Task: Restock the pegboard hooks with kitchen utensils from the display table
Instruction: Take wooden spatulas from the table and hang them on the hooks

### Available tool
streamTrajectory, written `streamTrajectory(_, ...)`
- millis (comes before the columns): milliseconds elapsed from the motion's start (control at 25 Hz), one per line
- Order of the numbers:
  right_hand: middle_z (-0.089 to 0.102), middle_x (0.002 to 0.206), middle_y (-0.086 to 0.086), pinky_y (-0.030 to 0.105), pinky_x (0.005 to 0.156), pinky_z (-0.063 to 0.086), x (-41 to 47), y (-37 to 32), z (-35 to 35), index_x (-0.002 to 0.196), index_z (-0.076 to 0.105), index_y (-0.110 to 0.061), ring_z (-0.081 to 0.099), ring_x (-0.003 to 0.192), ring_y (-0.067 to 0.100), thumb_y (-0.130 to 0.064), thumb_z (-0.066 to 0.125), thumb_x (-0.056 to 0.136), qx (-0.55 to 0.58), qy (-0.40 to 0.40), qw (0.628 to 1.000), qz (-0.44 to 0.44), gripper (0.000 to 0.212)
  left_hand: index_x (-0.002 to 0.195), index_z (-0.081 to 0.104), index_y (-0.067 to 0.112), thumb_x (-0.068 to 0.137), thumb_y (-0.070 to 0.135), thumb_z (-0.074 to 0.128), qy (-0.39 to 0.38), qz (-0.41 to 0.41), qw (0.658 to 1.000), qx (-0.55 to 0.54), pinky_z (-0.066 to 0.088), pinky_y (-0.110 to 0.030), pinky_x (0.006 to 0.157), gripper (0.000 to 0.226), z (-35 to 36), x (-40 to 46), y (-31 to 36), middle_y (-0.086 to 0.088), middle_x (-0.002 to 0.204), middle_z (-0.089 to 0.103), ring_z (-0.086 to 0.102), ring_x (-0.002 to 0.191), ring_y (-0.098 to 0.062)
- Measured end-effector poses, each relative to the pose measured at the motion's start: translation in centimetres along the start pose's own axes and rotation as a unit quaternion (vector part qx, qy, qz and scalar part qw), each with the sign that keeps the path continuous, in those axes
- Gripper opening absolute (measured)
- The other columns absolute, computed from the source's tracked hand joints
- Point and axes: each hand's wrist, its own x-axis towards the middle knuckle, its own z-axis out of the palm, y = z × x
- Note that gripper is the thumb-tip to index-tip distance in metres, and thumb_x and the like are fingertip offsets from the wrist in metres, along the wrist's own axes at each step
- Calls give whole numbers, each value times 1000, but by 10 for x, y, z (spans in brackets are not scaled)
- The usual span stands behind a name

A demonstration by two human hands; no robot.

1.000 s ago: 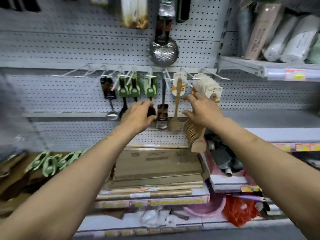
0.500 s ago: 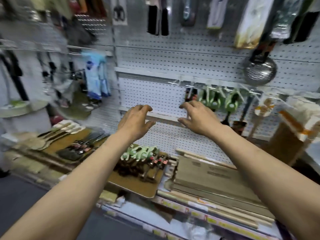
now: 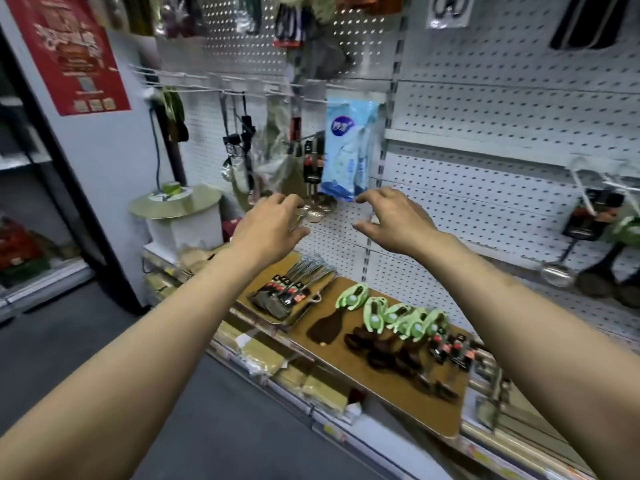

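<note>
Both my hands hover in the air in front of the white pegboard [image 3: 485, 109] and hold nothing. My left hand [image 3: 270, 225] has loosely curled fingers, and so has my right hand [image 3: 391, 218]. Below them, on the display table, a brown board [image 3: 408, 403] carries several dark utensils with green card tags [image 3: 375, 311] and some with black-red tags [image 3: 450, 349]. A second board to the left holds metal utensils with black tags [image 3: 291, 289]. At the right edge a ladle [image 3: 557, 271] and dark spoons hang from hooks [image 3: 588, 181].
A blue packet [image 3: 348, 150] and other utensils hang on the left pegboard panel. A white bin with a gold lid [image 3: 176, 206] stands at the left. A red poster [image 3: 69, 50] is on the wall. Grey floor lies below at the left.
My view has swung left along the shelf. Both hands have left the hanging utensils at the right and now hover empty above the boards of utensils.
</note>
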Motion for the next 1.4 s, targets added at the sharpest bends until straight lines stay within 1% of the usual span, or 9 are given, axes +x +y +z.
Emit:
streamTrajectory(200,46,144,7,43,108,38,106,-36,87,140,44,-22,39,135,28,-47,60,92,-5,-42,999,-8,56,127,50,20,87,43,63,-18,-43,999,0,47,-44,90,48,50,31,-114,-8,122,58,53,113,-30)
streamTrajectory(400,48,140,5,43,105,42,226,-53,185,138,45,-25,42,133,27,-49,60,91,12,-77,997,-19,55,126,52,21,86,42,65,-51,-73,996,-18,48,-46,91,47,117,91,-221,-9,120,58,53,112,-30)
streamTrajectory(560,51,136,9,43,104,42,323,-69,277,136,47,-20,46,130,32,-48,60,92,55,-162,985,-21,54,126,52,21,85,44,64,-111,-126,985,-27,48,-45,91,48,175,145,-319,-11,119,58,54,111,-32)
streamTrajectory(800,59,128,10,39,93,50,400,-85,392,126,58,-18,58,116,30,-45,61,92,105,-257,960,45,44,125,54,19,85,41,66,-189,-181,964,-53,51,-44,86,46,269,169,-430,-13,122,58,58,108,-37)
streamTrajectory(920,65,121,4,33,87,52,413,-91,453,118,64,-17,65,103,26,-45,61,93,160,-300,933,119,38,125,50,27,87,47,60,-248,-200,945,-72,51,-46,87,44,323,174,-471,-9,128,54,55,114,-35)
streamTrajectory(1080,69,115,-3,38,97,50,425,-97,531,101,69,-26,63,108,21,-48,64,91,252,-303,880,265,25,125,55,23,86,41,66,-290,-211,925,-122,50,-38,87,44,390,189,-529,-10,126,58,56,112,-33)
streamTrajectory(1160,70,106,-4,34,91,52,437,-107,565,98,71,-22,65,103,18,-48,65,91,276,-296,856,323,28,124,56,23,87,38,65,-320,-198,916,-138,49,-35,86,41,415,195,-558,-10,123,59,57,110,-32)
streamTrajectory(1280,74,102,5,39,86,57,467,-129,611,98,74,-13,69,94,22,-47,67,90,320,-284,808,405,35,123,56,21,89,39,61,-353,-200,903,-142,51,-38,85,38,438,202,-596,-11,120,59,57,107,-32)
streamTrajectory(1400,74,92,11,47,81,60,501,-157,662,79,72,-13,72,86,27,-46,70,86,352,-276,761,470,35,118,58,23,89,40,57,-386,-186,891,-154,52,-41,87,34,460,209,-631,-9,115,61,59,103,-30)
